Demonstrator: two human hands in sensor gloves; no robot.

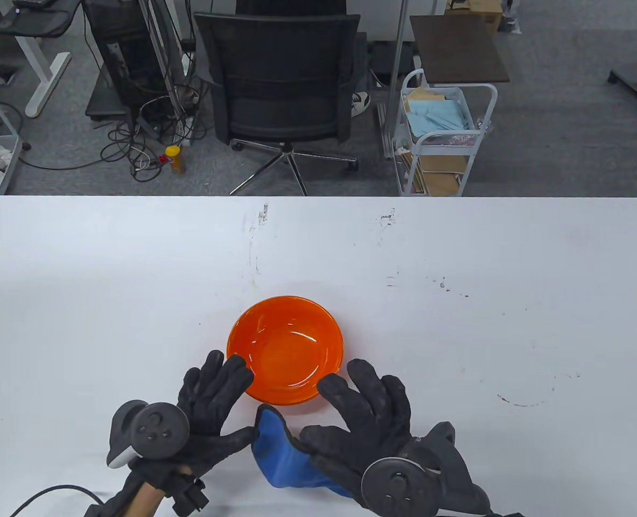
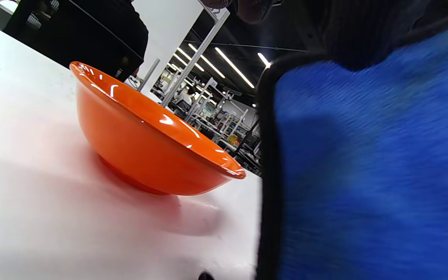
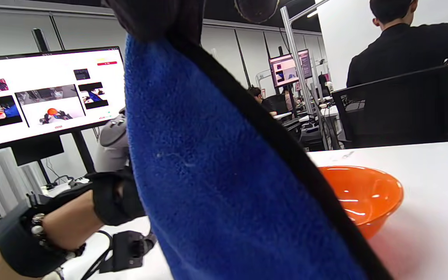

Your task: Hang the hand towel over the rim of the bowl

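- Here the blue hand towel (image 1: 278, 458), edged in black, hangs between the two hands just in front of the orange bowl (image 1: 286, 349), its top corner close to the bowl's near rim; I cannot tell whether it touches.
- The bowl stands upright on the white counter (image 1: 458, 301), near the middle of its front half.
- The right hand (image 1: 369, 425) holds the towel from the right, thumb against the cloth and the other fingers (image 1: 333, 389) spread toward the bowl's near-right rim.
- The left hand (image 1: 210, 409) sits at the towel's left edge, its thumb reaching the cloth; its fingers (image 1: 235, 371) stretch flat to the bowl's near-left rim. Whether it really grips the towel is unclear.
- In the right wrist view the towel (image 3: 224, 186) hangs from the top in a broad fold, the bowl (image 3: 364, 198) beyond it.
- Behind the counter stand a black office chair (image 1: 283, 81) and a white cart (image 1: 442, 134).
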